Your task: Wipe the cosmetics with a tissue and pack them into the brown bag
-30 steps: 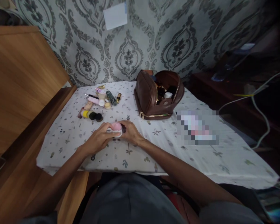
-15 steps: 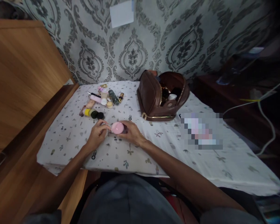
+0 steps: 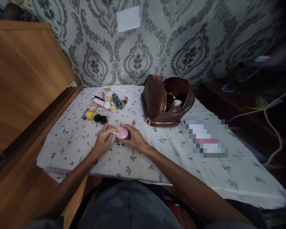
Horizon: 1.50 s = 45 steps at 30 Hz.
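Observation:
My right hand (image 3: 134, 137) is closed round a small container with a shiny pink round top (image 3: 123, 133), held just above the tablecloth. My left hand (image 3: 105, 137) grips a thin white piece, like a tissue or wipe (image 3: 114, 137), partly hidden by the fingers. Its index finger reaches to the left edge of the pink top and touches it. Beyond the left hand lies a cluster of cosmetics: a black-capped jar (image 3: 103, 120), a yellow-banded tube (image 3: 90, 115), a pale pink tube (image 3: 98, 102), a dark green bottle (image 3: 117, 100) and a gold-and-black lipstick (image 3: 125, 101).
A brown zip bag (image 3: 154, 103) stands unzipped at the back right, with a white-lidded item (image 3: 177, 102) inside. A blurred-out flat object (image 3: 207, 139) lies at right. A wooden panel (image 3: 26, 63) borders the table on the left; a white cable (image 3: 276, 127) hangs at right.
My left index finger has moved from beside the pink top onto its edge, and more of the white piece shows. The right hand keeps its hold. The whole view has shifted slightly.

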### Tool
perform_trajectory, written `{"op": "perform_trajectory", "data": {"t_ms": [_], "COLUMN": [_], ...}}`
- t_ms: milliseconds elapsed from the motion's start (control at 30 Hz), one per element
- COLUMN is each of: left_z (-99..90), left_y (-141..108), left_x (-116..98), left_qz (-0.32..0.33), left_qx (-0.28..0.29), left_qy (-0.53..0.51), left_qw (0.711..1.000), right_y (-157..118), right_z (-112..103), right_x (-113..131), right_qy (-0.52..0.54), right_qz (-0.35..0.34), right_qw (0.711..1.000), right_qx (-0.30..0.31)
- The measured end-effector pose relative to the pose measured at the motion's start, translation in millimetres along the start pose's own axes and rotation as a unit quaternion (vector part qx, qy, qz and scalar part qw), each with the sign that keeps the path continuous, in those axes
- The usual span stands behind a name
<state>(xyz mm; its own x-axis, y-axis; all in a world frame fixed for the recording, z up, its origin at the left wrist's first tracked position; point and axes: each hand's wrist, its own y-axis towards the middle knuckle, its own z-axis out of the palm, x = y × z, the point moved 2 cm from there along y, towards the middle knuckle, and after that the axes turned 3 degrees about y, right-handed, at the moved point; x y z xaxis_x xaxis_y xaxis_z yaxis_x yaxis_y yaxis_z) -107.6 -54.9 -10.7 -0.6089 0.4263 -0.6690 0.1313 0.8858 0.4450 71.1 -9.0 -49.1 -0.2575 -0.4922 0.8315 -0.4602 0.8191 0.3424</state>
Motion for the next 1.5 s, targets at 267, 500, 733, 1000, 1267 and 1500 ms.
{"op": "perform_trajectory", "data": {"t_ms": [267, 500, 733, 1000, 1267, 1500], "left_z": [4.7, 20.4, 15.8, 12.2, 6.7, 10.0], "left_y": [22, 13, 12, 11, 9, 5], "left_x": [7, 9, 4, 8, 9, -11], "left_qz": [-0.083, -0.230, -0.192, -0.224, -0.111, 0.068], "left_qx": [-0.008, 0.029, 0.119, 0.107, 0.017, 0.005], "left_qy": [-0.103, -0.298, -0.237, -0.251, -0.130, -0.019], "left_qw": [0.991, 0.926, 0.945, 0.936, 0.985, 0.997], "right_y": [-3, 1, 3, 0, 0, 0], "right_z": [2, -4, -9, -11, -8, -7], "right_x": [9, 16, 8, 7, 2, 4], "right_qy": [0.229, 0.351, 0.299, 0.360, 0.308, 0.317], "right_qz": [0.039, 0.141, 0.133, 0.095, 0.146, 0.186], "right_qw": [0.971, 0.925, 0.945, 0.924, 0.938, 0.930], "right_qx": [0.048, 0.024, -0.011, 0.082, 0.057, 0.017]}}
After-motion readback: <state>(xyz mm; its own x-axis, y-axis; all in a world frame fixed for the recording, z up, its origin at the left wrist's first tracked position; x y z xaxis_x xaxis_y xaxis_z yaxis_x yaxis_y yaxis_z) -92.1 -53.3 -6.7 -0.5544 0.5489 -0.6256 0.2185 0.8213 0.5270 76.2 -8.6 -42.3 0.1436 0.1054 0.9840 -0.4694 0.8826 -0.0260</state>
